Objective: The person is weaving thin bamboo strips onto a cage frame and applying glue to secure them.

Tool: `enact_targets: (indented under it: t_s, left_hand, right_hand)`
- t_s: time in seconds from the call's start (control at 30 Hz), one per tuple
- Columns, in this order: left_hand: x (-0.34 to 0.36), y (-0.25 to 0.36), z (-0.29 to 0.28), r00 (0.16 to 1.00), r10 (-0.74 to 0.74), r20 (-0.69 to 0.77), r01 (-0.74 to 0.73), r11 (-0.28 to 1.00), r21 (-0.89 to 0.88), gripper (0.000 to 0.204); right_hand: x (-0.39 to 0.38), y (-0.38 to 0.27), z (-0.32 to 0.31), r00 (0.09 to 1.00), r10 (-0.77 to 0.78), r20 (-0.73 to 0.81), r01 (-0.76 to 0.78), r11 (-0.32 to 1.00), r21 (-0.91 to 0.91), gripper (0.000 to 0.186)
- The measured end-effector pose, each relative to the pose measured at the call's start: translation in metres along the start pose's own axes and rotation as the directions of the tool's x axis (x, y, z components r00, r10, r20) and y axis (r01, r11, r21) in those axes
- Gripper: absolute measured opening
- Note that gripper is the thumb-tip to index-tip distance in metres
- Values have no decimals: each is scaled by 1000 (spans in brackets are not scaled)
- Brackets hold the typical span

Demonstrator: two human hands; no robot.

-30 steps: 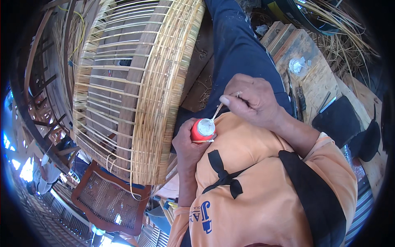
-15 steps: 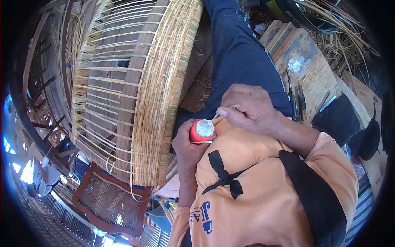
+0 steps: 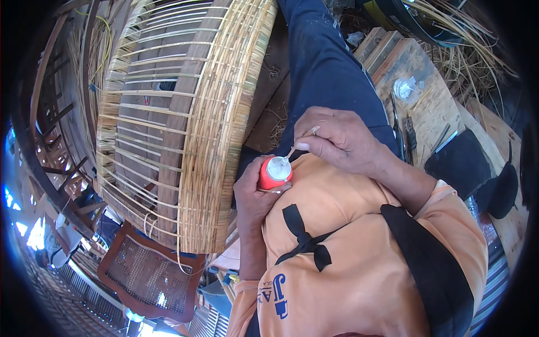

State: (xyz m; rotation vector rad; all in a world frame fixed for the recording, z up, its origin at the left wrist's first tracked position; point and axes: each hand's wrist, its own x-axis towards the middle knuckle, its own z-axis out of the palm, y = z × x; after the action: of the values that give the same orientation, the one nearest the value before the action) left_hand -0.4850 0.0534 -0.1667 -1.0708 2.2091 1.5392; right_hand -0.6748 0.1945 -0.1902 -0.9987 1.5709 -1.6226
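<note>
Low in front of my body, my left hand [image 3: 251, 196] is closed around a red jar [image 3: 272, 181] whose open top shows white, pasty contents. Above it and to the right, my right hand [image 3: 339, 143] pinches a thin stick [image 3: 290, 152], its lower end in the white paste. A thin pale strip sticks out below the jar by my left fingers. Left of my hands lies a large woven rattan piece [image 3: 213, 146], with a densely woven band along its right side and spaced strips across wooden slats.
A cane-panelled wooden piece [image 3: 146, 272] is at lower left, near a co-worker [image 3: 59, 247]. At right, boards [image 3: 415, 67] hold a small clear container [image 3: 405, 90], tools [image 3: 409, 135] and black cloth [image 3: 457, 163]. Loose rattan strips [image 3: 449, 22] lie at upper right.
My right hand dipped lower and has since risen, shifting slightly left with the stick. My left hand and the jar have moved slightly up and left.
</note>
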Motion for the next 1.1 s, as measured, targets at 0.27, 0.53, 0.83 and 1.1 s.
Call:
enact_targets:
  t_s: [0.27,0.53,0.83,1.1]
  left_hand:
    - [5,0,0,1000,26,11,-26,1000,12,59]
    - [3,-3,0,999,47,20,-47,999,16,60]
    - [-3,3,9,993,50,-103,-47,998,31,58]
    - [-1,8,6,993,113,-42,-107,988,115,59]
  right_hand:
    - [-1,0,6,994,-16,-111,20,999,43,6]
    - [-2,1,-3,989,-94,-118,86,994,-65,4]
    - [-8,-5,3,995,99,-2,-99,994,50,9]
    - [3,-2,-51,926,65,-372,-121,984,-131,18]
